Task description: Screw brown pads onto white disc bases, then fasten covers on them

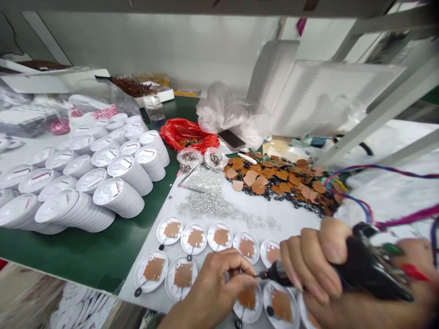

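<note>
Black corded hand tool (368,269), clenched in right hand (343,269); left hand (212,288) pinching something unclear (254,276) at its tip.

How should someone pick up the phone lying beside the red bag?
Probably best to pinch the smartphone by its long edges, coming from above on the near side: it is thin and lies nearly flat, and the red plastic bag sits off to its left.

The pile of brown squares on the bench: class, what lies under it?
Small black rings show along the lower edge of the brown squares; what lies beneath the pile's middle is covered and cannot be seen.
</note>
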Demonstrator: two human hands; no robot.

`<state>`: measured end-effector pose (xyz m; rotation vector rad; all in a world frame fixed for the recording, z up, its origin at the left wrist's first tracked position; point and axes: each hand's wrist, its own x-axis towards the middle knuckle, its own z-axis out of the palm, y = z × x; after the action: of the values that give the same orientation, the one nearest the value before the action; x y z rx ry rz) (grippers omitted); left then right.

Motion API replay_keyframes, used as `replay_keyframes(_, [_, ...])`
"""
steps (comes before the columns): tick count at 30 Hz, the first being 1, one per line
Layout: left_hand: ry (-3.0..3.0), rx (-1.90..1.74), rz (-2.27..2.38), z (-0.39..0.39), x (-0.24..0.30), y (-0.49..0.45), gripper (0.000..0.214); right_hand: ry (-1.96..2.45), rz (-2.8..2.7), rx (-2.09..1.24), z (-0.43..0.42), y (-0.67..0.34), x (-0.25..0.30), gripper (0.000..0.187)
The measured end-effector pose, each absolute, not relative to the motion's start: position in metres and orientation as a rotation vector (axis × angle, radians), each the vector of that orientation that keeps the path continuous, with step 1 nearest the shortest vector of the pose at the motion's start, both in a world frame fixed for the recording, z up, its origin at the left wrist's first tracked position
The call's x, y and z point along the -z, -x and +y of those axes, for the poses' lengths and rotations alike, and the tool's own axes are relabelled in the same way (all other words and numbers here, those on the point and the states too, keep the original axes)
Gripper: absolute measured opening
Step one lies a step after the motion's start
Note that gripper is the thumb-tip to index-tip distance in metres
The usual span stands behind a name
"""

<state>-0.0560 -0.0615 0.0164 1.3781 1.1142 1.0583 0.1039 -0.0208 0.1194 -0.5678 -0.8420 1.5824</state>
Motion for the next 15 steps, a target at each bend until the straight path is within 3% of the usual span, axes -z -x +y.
replay_keyframes(5, [-1.306, -1.009, 0.985, -0.068, -0.014, 0.056, 0.011, 0.439, -0.961, -1.767, -0.013, -0.124, -0.106, 0.061])
replay_keyframes(11, [-2.305, -1.247, 1.136, -0.080, 0.004, 0.062, 0.025, 0.593, -1.077, -1.913, -0.012, -0.150, -0.061, 0.053])
replay_keyframes(15, [-2.634, -1.381, 1.223, -0.089, 0.020, 0.063, 0.030, 0.737, -1.014, -1.867, -0.041, -0.139, -0.055, 0.058])
